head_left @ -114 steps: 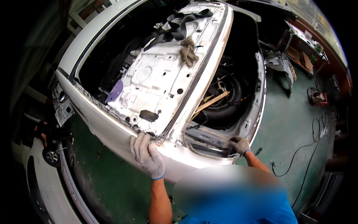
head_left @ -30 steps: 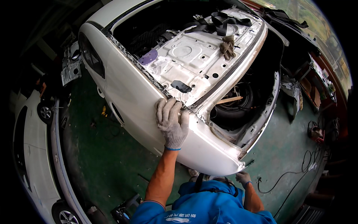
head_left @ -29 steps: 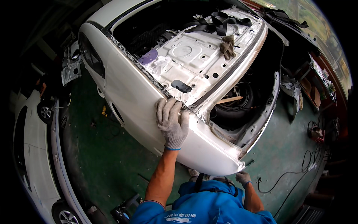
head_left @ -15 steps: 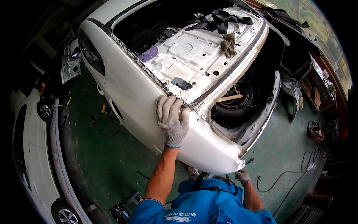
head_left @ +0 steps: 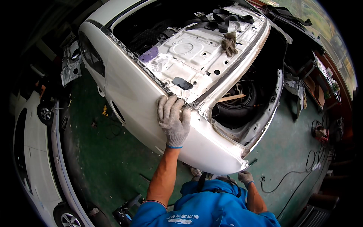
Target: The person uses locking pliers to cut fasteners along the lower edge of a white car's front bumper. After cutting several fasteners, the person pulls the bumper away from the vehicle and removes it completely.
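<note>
The white car body [head_left: 132, 90] in front of me has no rear glass and no trunk lid. My left hand [head_left: 174, 123], in a grey knit glove with blue cuff, lies on its rear quarter panel. Those fingers are stretched out, with the tips at the seam by the bare metal shelf [head_left: 204, 60]. Low by the panel's rear corner is my gloved right hand [head_left: 245, 177], fingers curled in. A thin dark piece [head_left: 252, 164] shows just beyond it; whether it is in that hand I cannot make out.
On the shelf lie a brown glove [head_left: 229, 44], black straps [head_left: 223, 19] and a purple disc [head_left: 149, 54]. A wooden stick [head_left: 231, 98] sits in the trunk opening above a tyre. Hoses [head_left: 280, 187] cross the green floor at right. Another white car [head_left: 38, 140] stands at left.
The view has shifted slightly, so the car sits a little further left and up. Both hands keep their places on and beside the panel.
</note>
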`<state>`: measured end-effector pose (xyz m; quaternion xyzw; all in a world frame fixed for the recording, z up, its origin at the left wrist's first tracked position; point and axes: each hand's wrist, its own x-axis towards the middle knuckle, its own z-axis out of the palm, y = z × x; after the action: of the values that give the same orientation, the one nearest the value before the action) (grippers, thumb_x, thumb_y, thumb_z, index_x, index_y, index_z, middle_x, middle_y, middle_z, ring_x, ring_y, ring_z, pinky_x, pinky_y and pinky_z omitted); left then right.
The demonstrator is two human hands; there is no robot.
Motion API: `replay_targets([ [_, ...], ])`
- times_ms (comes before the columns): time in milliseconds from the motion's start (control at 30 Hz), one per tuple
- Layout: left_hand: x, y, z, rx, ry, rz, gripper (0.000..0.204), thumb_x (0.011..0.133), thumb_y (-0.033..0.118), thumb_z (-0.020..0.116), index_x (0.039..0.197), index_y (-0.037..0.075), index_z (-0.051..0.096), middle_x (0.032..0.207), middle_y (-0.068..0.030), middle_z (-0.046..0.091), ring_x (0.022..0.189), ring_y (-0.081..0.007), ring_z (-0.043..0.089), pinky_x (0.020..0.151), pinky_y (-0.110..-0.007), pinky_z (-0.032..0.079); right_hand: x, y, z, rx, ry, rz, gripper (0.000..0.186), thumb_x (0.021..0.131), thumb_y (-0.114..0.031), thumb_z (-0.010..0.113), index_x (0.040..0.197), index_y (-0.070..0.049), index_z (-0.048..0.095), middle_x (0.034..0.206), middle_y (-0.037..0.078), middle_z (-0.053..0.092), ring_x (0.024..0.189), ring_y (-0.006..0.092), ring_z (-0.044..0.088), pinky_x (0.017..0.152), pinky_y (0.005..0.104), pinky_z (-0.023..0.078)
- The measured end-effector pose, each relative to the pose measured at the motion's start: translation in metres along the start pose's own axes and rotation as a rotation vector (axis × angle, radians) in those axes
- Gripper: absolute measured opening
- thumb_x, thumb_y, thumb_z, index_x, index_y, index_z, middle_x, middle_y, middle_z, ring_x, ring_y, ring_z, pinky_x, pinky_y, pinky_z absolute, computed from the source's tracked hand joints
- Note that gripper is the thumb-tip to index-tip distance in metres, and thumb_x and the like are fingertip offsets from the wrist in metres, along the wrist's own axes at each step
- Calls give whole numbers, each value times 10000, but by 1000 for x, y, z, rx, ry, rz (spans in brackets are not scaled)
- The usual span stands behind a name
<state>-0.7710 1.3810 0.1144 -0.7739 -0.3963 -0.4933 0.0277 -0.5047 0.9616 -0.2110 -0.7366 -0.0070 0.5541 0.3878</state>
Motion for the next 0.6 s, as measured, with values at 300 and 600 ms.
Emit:
replay_targets([
  [300,0,1,0,-5,3,-5,259,899,203,713,1098,38,715,1279,-146,664,1289,-437,535,1164,-572,400,-12,-9,6,-12,0,6,434,895,-105,734,1224,159,629,800,119,670,637,203,629,570,323,505],
  [600,0,0,0,-3,3,3,260,901,201,709,1097,31,718,1277,-149,666,1295,-435,534,1164,-567,403,-3,2,6,-55,8,-26,399,902,-195,730,1169,96,679,785,81,683,620,170,632,557,297,487],
])
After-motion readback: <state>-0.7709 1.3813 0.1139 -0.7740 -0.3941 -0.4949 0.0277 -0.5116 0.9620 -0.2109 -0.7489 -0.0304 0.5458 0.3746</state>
